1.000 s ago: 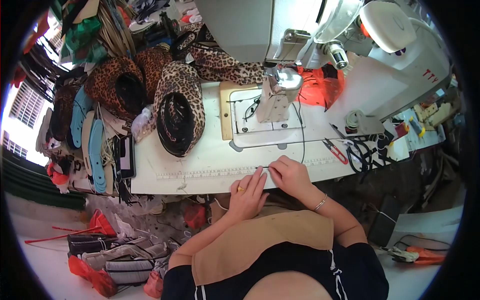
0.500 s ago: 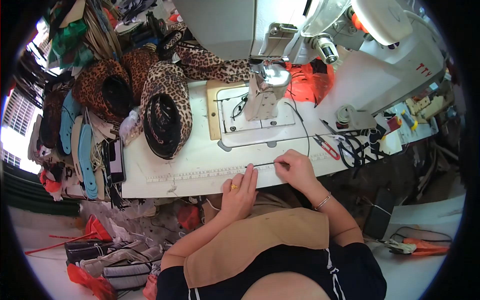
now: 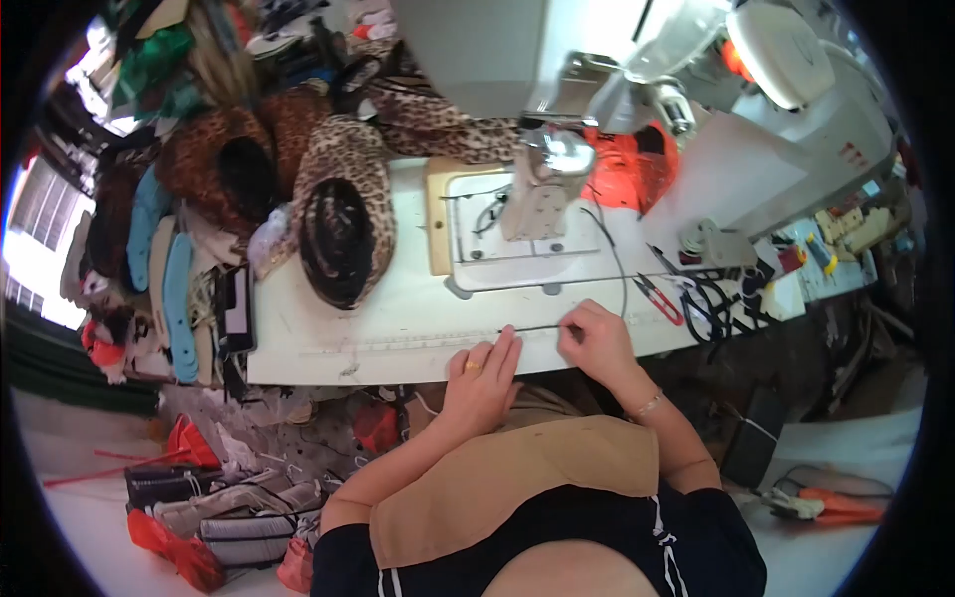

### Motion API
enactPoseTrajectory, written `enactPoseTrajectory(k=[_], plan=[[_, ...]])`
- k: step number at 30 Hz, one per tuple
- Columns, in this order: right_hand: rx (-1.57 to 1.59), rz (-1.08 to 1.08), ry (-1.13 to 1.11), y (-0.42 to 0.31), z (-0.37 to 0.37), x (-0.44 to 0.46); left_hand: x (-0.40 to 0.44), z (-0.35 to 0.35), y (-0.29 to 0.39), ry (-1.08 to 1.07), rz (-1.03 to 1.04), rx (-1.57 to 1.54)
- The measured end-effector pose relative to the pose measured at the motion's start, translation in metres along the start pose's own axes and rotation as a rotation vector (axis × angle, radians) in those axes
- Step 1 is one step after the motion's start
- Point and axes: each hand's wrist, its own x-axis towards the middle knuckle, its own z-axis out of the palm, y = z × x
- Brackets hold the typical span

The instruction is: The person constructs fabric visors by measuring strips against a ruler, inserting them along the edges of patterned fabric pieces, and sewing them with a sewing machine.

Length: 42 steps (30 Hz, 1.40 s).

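A short length of thin black cord (image 3: 540, 327) lies stretched along the ruler markings (image 3: 418, 341) printed near the table's front edge. My left hand (image 3: 482, 378), with a ring on one finger, rests flat with its fingers straight. Its fingertips touch the cord's left end. At the other end, my right hand (image 3: 597, 341) pinches the cord between thumb and fingers. Behind both hands stands a sewing machine (image 3: 550, 184) with its plate set in the white table (image 3: 288, 333).
Leopard-print shoe pieces (image 3: 343, 214) sit at the left, beside blue strips (image 3: 179, 308) and a phone-like black object (image 3: 237, 308). On the right are red-handled snips (image 3: 660, 300) and tangled black straps (image 3: 711, 306). An orange bag (image 3: 632, 169) lies behind the machine.
The camera view has shifted a little, so the table and machine appear farther right, with some blur. Both hands keep the same hold on the cord.
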Motion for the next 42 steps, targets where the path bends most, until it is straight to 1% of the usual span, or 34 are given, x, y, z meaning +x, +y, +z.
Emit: enactPoseTrajectory(k=[2, 3, 4, 5, 6, 7, 8, 9, 12, 13, 14, 16, 17, 18, 19, 20, 22, 23, 25, 26, 27, 29, 30, 31, 34, 36, 38, 39, 42], plan=[[0.042, -0.083, 0.018, 0.000, -0.023, 0.002, 0.005, -0.015, -0.022, 0.079, -0.049, -0.201], [0.084, 0.024, 0.035, -0.015, -0.053, 0.002, 0.004, -0.021, -0.041, 0.208, -0.114, -0.092], [0.052, -0.087, 0.169, -0.030, -0.088, 0.003, 0.000, -0.028, -0.060, 0.331, -0.175, 0.016], [0.224, 0.010, 0.283, -0.037, -0.116, -0.006, 0.000, -0.042, -0.074, 0.427, -0.284, 0.091], [0.237, -0.164, 0.288, -0.020, -0.155, -0.019, 0.002, -0.056, -0.084, 0.468, -0.376, 0.146], [0.375, -0.220, 0.241, 0.000, -0.192, -0.042, -0.003, -0.059, -0.094, 0.429, -0.427, 0.192], [0.740, -0.374, 0.214, 0.008, -0.212, -0.054, -0.007, -0.056, -0.104, 0.394, -0.473, 0.231], [1.104, -0.482, -0.036, -0.005, -0.226, -0.048, -0.011, -0.051, -0.111, 0.439, -0.451, 0.203], [0.773, -0.333, 0.133, 0.024, -0.226, -0.064, -0.026, -0.044, -0.119, 0.573, -0.375, 0.148], [0.682, -0.216, 0.175, 0.026, -0.216, -0.063, -0.032, -0.046, -0.120, 0.614, -0.359, 0.154], [0.770, -0.116, 0.185, 0.032, -0.203, -0.060, -0.040, -0.047, -0.120, 0.651, -0.344, 0.157], [0.695, 0.099, 0.242, 0.030, -0.185, -0.058, -0.059, -0.060, -0.118, 0.821, -0.274, 0.039], [0.729, 0.092, 0.217, 0.037, -0.180, -0.058, -0.067, -0.073, -0.114, 0.806, -0.208, -0.038], [0.764, 0.089, 0.194, 0.043, -0.177, -0.060, -0.074, -0.088, -0.107, 0.784, -0.143, -0.116], [0.777, 0.110, 0.168, 0.040, -0.175, -0.058, -0.080, -0.097, -0.101, 0.678, -0.129, -0.179], [0.749, 0.089, 0.149, 0.042, -0.173, -0.056, -0.077, -0.105, -0.097, 0.544, -0.101, -0.199], [0.764, 0.115, 0.108, 0.038, -0.168, -0.048, -0.069, -0.116, -0.090, 0.281, -0.043, -0.222], [0.791, 0.115, 0.083, 0.036, -0.164, -0.043, -0.059, -0.116, -0.089, 0.192, -0.060, -0.233], [0.845, 0.122, 0.014, 0.029, -0.155, -0.034, -0.039, -0.111, -0.097, 0.100, -0.010, -0.224], [0.805, 0.143, -0.007, 0.025, -0.149, -0.032, -0.027, -0.111, -0.099, 0.059, 0.009, -0.216], [0.767, 0.162, -0.030, 0.023, -0.143, -0.029, -0.013, -0.114, -0.098, 0.111, 0.025, -0.081], [0.699, 0.229, -0.074, 0.010, -0.131, -0.024, 0.006, -0.117, -0.086, 0.163, 0.115, -0.020], [0.641, 0.188, -0.064, 0.008, -0.121, -0.023, 0.015, -0.116, -0.078, 0.188, 0.160, 0.011], [0.584, 0.150, -0.054, 0.010, -0.106, -0.023, 0.022, -0.110, -0.065, 0.187, 0.154, -0.164], [0.423, 0.072, -0.088, -0.002, -0.074, -0.022, 0.051, -0.086, -0.042, -0.221, -0.057, -0.279], [0.372, -0.020, -0.066, -0.020, -0.055, -0.024, 0.087, -0.060, -0.049, -0.643, -0.085, -0.324], [0.221, -0.165, 0.018, -0.020, -0.032, -0.028, 0.103, -0.024, -0.049, -0.793, -0.492, -0.881], [0.178, -0.184, 0.059, -0.020, -0.025, -0.028, 0.108, -0.012, -0.049, -0.855, -0.700, -1.156], [0.047, -0.224, 0.188, -0.021, -0.015, -0.026, 0.107, -0.004, -0.043, -0.704, -0.933, -1.548]])
